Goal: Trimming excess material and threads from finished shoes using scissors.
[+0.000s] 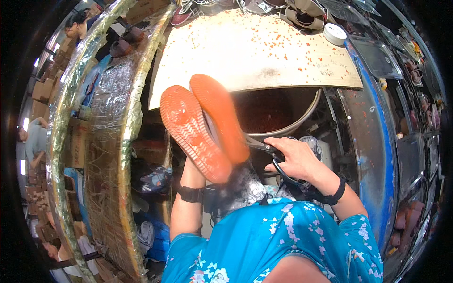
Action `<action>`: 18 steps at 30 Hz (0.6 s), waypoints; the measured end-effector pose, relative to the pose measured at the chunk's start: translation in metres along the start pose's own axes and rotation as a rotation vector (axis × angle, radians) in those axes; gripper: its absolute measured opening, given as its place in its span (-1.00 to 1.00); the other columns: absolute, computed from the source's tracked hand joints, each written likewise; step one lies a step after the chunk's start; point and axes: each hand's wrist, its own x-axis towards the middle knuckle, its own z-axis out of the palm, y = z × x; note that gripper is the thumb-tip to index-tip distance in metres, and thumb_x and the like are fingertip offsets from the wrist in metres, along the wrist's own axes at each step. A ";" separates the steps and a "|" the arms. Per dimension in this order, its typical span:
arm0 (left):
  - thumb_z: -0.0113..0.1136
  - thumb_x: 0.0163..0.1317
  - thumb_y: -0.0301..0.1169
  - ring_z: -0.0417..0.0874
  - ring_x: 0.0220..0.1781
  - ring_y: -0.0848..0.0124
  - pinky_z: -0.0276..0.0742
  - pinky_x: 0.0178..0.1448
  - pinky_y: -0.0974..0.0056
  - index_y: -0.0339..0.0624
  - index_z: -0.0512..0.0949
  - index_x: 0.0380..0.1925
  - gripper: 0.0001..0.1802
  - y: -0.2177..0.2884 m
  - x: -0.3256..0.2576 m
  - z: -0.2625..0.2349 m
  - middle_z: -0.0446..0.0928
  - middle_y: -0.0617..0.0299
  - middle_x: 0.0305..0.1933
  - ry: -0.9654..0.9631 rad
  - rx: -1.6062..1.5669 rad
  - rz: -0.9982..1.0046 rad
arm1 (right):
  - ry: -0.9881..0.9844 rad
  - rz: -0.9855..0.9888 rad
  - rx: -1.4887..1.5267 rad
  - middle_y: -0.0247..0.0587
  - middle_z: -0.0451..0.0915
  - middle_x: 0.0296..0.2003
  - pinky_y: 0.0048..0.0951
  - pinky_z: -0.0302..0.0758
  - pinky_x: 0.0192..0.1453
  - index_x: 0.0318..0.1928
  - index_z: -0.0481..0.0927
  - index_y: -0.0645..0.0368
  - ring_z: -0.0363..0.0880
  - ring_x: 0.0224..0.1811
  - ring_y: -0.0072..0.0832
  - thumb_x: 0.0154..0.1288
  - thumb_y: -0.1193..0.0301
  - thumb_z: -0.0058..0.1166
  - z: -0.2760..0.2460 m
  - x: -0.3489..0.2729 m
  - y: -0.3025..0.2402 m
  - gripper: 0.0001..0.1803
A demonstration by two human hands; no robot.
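Note:
A pair of shoes is held up in front of me with the undersides facing me. The left shoe (193,134) has a ridged orange sole, and the right shoe (221,118) beside it has a smoother-looking, slightly blurred orange sole. My left wrist (193,174) comes up beneath them; the hand supporting the pair is hidden behind the soles. In my right hand (296,159) is a pair of scissors (265,147) with black handles. Its blades point left, and their tips are at the right edge of the right shoe's sole.
A pale board (222,52) strewn with orange scraps lies ahead, partly over a round metal-rimmed tub (309,118). Several shoes (306,14) and a white tape roll (335,34) sit at its far edge. Plastic-wrapped shelving (111,113) stands left, a blue-edged bench (377,155) right.

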 end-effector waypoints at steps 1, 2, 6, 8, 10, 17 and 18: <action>-0.10 0.36 -0.24 0.63 -0.26 0.37 0.58 -0.25 0.28 -0.27 0.46 -0.06 -0.65 0.000 0.004 0.001 0.58 0.12 -0.16 0.002 -0.004 0.008 | -0.005 -0.003 -0.028 -0.05 0.57 -0.25 -0.16 0.48 -0.06 0.00 0.48 0.05 0.55 -0.14 -0.10 -0.09 0.12 0.29 -0.001 0.001 -0.004 -0.40; -0.10 0.36 -0.23 0.63 -0.26 0.37 0.58 -0.25 0.28 -0.27 0.46 -0.06 -0.65 -0.001 0.002 -0.002 0.58 0.12 -0.16 0.004 -0.008 0.017 | -0.009 -0.007 -0.056 -0.05 0.57 -0.28 -0.15 0.47 -0.07 -0.01 0.48 0.05 0.55 -0.15 -0.09 -0.10 0.12 0.30 -0.002 0.004 -0.006 -0.40; -0.10 0.36 -0.23 0.63 -0.26 0.37 0.58 -0.24 0.28 -0.27 0.46 -0.05 -0.65 -0.002 0.009 -0.002 0.57 0.12 -0.15 0.009 -0.022 0.051 | 0.019 -0.065 -0.139 -0.01 0.57 -0.35 -0.12 0.51 -0.21 -0.05 0.48 0.05 0.58 -0.27 -0.06 -0.03 0.15 0.25 0.004 0.010 -0.007 -0.49; -0.10 0.36 -0.23 0.63 -0.25 0.37 0.58 -0.24 0.27 -0.27 0.46 -0.05 -0.65 -0.003 0.007 -0.007 0.57 0.12 -0.15 0.012 -0.032 0.070 | 0.025 -0.087 -0.156 0.02 0.57 -0.37 -0.11 0.53 -0.27 -0.05 0.48 0.06 0.59 -0.34 -0.04 0.04 0.16 0.20 0.013 0.008 0.000 -0.54; -0.10 0.36 -0.22 0.63 -0.25 0.36 0.58 -0.24 0.27 -0.27 0.45 -0.05 -0.64 -0.007 0.005 -0.012 0.57 0.12 -0.14 0.022 -0.047 0.090 | -0.014 -0.081 -0.197 0.04 0.59 -0.35 -0.11 0.54 -0.26 -0.06 0.48 0.09 0.60 -0.35 -0.02 0.07 0.15 0.17 0.020 0.006 0.006 -0.55; -0.10 0.36 -0.21 0.62 -0.24 0.36 0.58 -0.23 0.26 -0.26 0.44 -0.04 -0.64 0.005 0.023 -0.018 0.57 0.11 -0.13 0.065 -0.106 0.187 | -0.139 -0.006 0.013 0.00 0.60 -0.25 -0.16 0.54 -0.22 -0.03 0.49 0.11 0.60 -0.28 -0.06 0.01 0.13 0.23 0.021 0.011 0.003 -0.48; -0.10 0.36 -0.21 0.62 -0.24 0.36 0.58 -0.23 0.26 -0.26 0.44 -0.04 -0.64 0.008 0.029 -0.019 0.56 0.11 -0.13 0.067 -0.109 0.193 | -0.150 -0.039 0.011 -0.05 0.59 -0.21 -0.19 0.53 -0.16 0.01 0.48 0.11 0.58 -0.21 -0.08 -0.02 0.14 0.26 0.017 0.013 -0.001 -0.43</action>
